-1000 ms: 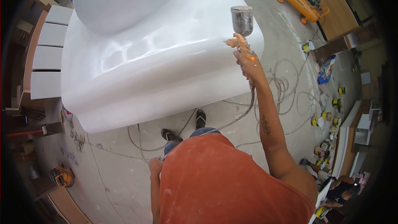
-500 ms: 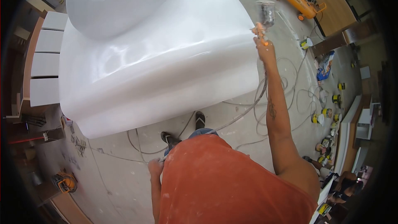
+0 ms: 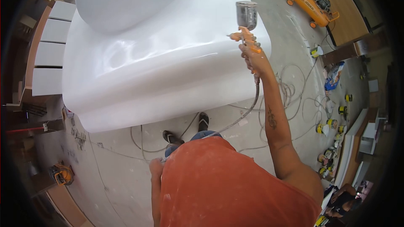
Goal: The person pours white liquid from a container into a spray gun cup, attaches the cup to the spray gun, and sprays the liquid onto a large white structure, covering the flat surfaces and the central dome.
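**A spray gun [image 3: 245, 35] held upright by the right end of a glossy white shell [image 3: 160, 82]**

From where I'm standing, the right hand [image 3: 259, 64] has its fingers wrapped round the gun's handle, nozzle turned left across the shell; I can't tell whether the trigger is pressed. The left hand [image 3: 156, 167] is down by the hip, curled near a bit of hose, though I can't make out whether it grips it.

The gun should be light enough for one hand but top-heavy: its metal cup [image 3: 246, 17] sits above the orange body, so any liquid inside would probably slosh when tipped. The handle is the place to hold it, wrist firm, since the flexible hose [image 3: 247, 112] hanging from its base likely tugs a little.

The shell lies in front of the person's feet, broad and round-cornered, with a long rolled near edge and a big oval form at the far side. It looks stiff, bulky and awkward for one person. I'd lift it from under its rim at both ends, palms off the face; that mirror-like skin could be slippery, perhaps tacky, and would mark easily.

Round about: a dusty, matt concrete floor [image 3: 126, 185] with loops of hose, a rust-red cloth shirt [image 3: 227, 185], and a smooth orange tank compressor [image 3: 306, 3] on small wheels.
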A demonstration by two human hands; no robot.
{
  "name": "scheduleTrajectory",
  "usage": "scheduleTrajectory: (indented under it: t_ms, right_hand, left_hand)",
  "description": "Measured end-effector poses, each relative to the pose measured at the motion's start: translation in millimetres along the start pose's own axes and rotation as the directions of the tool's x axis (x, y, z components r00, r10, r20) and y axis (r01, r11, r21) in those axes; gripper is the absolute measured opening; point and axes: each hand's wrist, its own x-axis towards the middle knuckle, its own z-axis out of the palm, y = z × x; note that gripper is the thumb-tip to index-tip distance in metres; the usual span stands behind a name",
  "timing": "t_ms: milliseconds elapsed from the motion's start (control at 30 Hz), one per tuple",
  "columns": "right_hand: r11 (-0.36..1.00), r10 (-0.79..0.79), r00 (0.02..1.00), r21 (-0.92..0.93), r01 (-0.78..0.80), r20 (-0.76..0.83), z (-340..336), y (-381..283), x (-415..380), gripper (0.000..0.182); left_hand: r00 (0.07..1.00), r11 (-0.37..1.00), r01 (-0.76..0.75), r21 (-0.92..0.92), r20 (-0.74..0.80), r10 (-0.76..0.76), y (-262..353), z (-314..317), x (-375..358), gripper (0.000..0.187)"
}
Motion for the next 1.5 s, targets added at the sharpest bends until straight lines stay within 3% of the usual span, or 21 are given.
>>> scheduleTrajectory:
  t_ms: [67, 200, 267, 300, 367, 500, 567, 700, 800, 867, 967, 1100, 1233, 1333, 1400, 1433, 1500]
  right_hand:
    - [0.986, 0.043, 0.985, 0.149, -0.068, 0.165, 5, -4, -1, 0.025]
    - [0.982, -0.018, 0.981, 0.187, -0.019, 0.194, 7, -4, 3, 0.027]
    - [0.999, -0.033, 0.999, 0.010, 0.034, -0.040, 3, -4, 14, 0.030]
    - [0.999, -0.033, 0.999, 0.014, 0.034, -0.041, -6, -3, 25, 0.030]
    - [0.981, -0.101, 0.961, -0.186, 0.053, -0.258, -29, 7, 51, 0.032]
    - [0.938, -0.162, 0.915, -0.344, 0.027, -0.370, -84, 30, 94, 0.036]
    - [0.725, -0.466, 0.741, -0.689, 0.007, -0.483, -98, 35, 104, 0.042]
    - [0.752, -0.428, 0.735, -0.658, -0.032, -0.525, -101, 31, 100, 0.042]
    - [0.702, -0.534, 0.708, -0.709, 0.068, -0.461, -91, 31, 104, 0.040]
    - [0.947, -0.118, 0.928, -0.322, -0.002, -0.354, -60, 8, 84, 0.036]
    - [0.998, -0.055, 0.993, -0.035, 0.052, -0.100, -13, -9, 66, 0.026]
    - [0.968, 0.001, 0.971, 0.243, -0.061, 0.241, 17, -30, 56, 0.026]
    - [0.951, -0.014, 0.936, 0.293, -0.095, 0.351, 13, -29, 70, 0.025]
    - [0.999, -0.043, 0.997, -0.020, 0.042, -0.058, -9, -20, 92, 0.027]
    - [0.988, -0.085, 0.968, -0.145, 0.051, -0.236, -33, -10, 105, 0.028]
    - [0.988, -0.087, 0.966, -0.149, 0.051, -0.245, -44, -6, 111, 0.028]
    - [0.922, -0.204, 0.882, -0.387, 0.026, -0.426, -68, 3, 128, 0.029]
  left_hand:
    - [0.999, 0.999, 0.042, 0.008, -0.008, -0.042, 3, 0, -8, 0.047]
    - [0.995, 0.996, 0.087, 0.006, -0.055, -0.086, 5, -3, -22, 0.044]
    - [0.992, 0.996, 0.089, -0.030, -0.087, -0.091, 4, 1, -21, 0.045]
    - [0.989, 0.994, 0.088, -0.067, -0.110, -0.095, 6, 1, -19, 0.045]
    - [0.993, 0.994, 0.097, -0.057, -0.061, -0.100, 9, -1, -13, 0.046]
    - [0.997, 0.995, 0.074, -0.065, -0.033, -0.076, 15, 1, -9, 0.049]
    - [0.997, 0.995, 0.079, -0.060, 0.017, -0.078, 17, 2, -8, 0.050]
    - [0.984, 0.977, 0.163, -0.135, 0.090, -0.152, 15, 13, -14, 0.056]
    - [0.986, 0.980, 0.156, -0.121, 0.074, -0.148, 10, 20, -17, 0.059]
    - [0.983, 0.974, 0.182, -0.132, 0.045, -0.178, 11, 19, -22, 0.059]
    - [0.979, 0.973, 0.204, -0.103, 0.026, -0.203, 13, 9, -24, 0.058]
    - [0.980, 0.978, 0.198, -0.068, 0.009, -0.197, 19, -4, -31, 0.050]
    - [0.990, 0.989, 0.136, -0.061, -0.036, -0.138, 5, 6, -33, 0.045]
    - [0.989, 0.987, 0.145, -0.061, 0.017, -0.145, 9, 5, -33, 0.043]
    - [0.979, 0.976, 0.187, -0.111, 0.108, -0.175, 26, -8, -29, 0.043]
    - [0.980, 0.978, 0.178, -0.113, 0.111, -0.165, 20, 0, -26, 0.043]
    - [0.990, 0.986, 0.134, -0.101, 0.067, -0.128, 5, 21, -17, 0.043]
